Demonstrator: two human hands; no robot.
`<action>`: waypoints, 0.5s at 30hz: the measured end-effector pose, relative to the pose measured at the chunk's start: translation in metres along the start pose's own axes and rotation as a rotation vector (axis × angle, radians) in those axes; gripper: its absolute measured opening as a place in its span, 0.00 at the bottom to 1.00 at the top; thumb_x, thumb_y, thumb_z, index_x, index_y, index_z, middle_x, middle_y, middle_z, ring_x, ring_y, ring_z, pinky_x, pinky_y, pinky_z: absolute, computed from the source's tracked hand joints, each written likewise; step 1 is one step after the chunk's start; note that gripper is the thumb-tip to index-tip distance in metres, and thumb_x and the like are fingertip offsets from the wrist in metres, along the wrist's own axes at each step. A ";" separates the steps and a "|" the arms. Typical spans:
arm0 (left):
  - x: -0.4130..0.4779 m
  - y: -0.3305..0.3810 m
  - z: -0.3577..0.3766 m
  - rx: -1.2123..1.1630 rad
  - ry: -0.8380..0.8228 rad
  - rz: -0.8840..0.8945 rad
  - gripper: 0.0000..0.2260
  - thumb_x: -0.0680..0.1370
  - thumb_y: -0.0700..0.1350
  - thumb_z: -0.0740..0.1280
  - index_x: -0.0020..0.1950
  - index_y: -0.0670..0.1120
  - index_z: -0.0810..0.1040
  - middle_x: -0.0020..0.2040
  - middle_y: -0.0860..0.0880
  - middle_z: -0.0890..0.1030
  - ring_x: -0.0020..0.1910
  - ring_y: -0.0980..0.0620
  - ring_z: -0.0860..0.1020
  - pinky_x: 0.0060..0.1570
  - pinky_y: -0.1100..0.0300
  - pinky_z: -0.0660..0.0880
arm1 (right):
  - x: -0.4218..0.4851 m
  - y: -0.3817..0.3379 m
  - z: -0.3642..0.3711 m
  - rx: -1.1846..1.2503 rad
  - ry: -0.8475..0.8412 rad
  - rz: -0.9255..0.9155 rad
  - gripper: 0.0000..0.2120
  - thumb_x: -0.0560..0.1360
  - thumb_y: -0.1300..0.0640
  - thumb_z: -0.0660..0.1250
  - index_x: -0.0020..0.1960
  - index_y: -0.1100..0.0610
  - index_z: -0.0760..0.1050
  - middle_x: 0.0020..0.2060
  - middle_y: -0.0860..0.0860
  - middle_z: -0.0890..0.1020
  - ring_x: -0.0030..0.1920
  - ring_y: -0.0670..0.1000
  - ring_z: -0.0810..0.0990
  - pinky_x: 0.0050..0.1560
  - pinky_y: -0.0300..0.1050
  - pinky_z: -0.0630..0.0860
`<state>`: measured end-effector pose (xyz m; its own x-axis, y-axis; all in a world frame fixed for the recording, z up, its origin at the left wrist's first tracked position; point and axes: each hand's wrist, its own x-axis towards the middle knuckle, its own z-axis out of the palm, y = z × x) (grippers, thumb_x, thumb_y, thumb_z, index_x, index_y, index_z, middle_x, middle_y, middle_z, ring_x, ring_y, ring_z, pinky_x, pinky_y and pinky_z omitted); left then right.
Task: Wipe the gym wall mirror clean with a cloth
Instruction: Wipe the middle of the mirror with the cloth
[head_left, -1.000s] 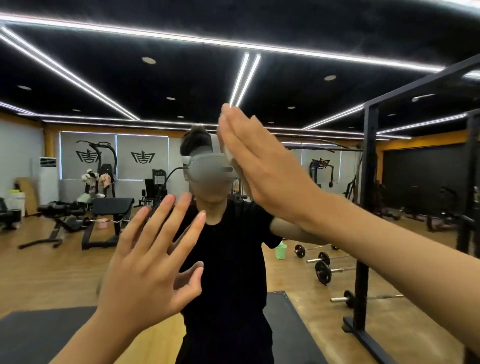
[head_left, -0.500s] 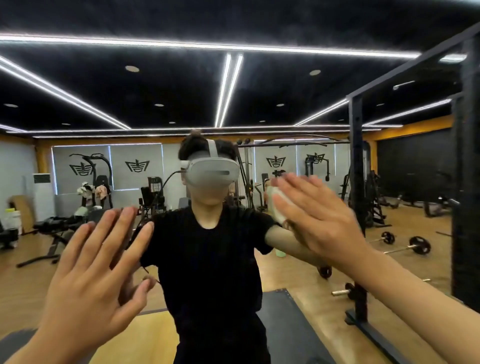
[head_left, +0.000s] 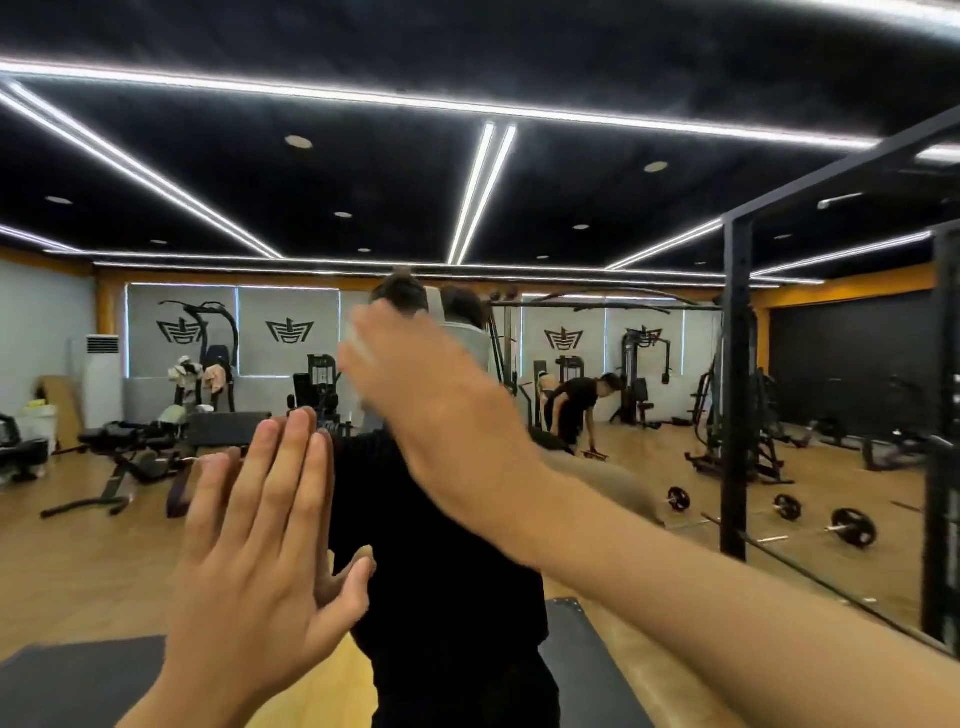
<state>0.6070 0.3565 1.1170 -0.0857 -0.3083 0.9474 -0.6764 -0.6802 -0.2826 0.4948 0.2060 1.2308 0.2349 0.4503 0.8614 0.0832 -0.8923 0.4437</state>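
Right of the right hand (head_left: 441, 415) stands a black rack (head_left: 735, 389), barbells (head_left: 852, 527) nearby.

Left hand (head_left: 254, 561) below right hand (head_left: 441, 415), before mirror (head_left: 571, 182).

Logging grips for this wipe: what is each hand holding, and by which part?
The right hand presses a white cloth to the mirror under its fingers; blur hides which part. The left hand, fingers straight, holds nothing.
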 end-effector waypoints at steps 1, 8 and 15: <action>0.000 0.000 -0.001 -0.008 0.009 -0.002 0.42 0.77 0.59 0.60 0.85 0.36 0.55 0.85 0.38 0.56 0.85 0.38 0.55 0.78 0.30 0.58 | -0.004 -0.006 0.004 0.023 -0.016 -0.046 0.21 0.80 0.67 0.65 0.73 0.62 0.75 0.75 0.60 0.73 0.77 0.59 0.68 0.81 0.55 0.60; -0.004 -0.004 0.006 0.059 -0.010 0.024 0.43 0.77 0.60 0.59 0.84 0.35 0.56 0.85 0.37 0.56 0.85 0.36 0.55 0.78 0.30 0.57 | -0.081 0.036 -0.031 -0.136 0.054 0.001 0.17 0.85 0.55 0.66 0.72 0.57 0.77 0.74 0.56 0.74 0.78 0.55 0.68 0.77 0.61 0.66; -0.003 -0.001 0.006 0.055 -0.029 -0.009 0.43 0.77 0.60 0.59 0.85 0.37 0.54 0.85 0.38 0.56 0.85 0.37 0.54 0.81 0.33 0.53 | -0.139 0.076 -0.061 -0.225 0.269 0.476 0.18 0.86 0.60 0.58 0.76 0.59 0.72 0.77 0.57 0.70 0.80 0.58 0.65 0.80 0.64 0.59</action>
<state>0.6126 0.3544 1.1137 -0.0585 -0.3207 0.9454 -0.6360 -0.7180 -0.2829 0.4098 0.0771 1.1598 -0.0605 0.0208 0.9980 -0.1853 -0.9826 0.0092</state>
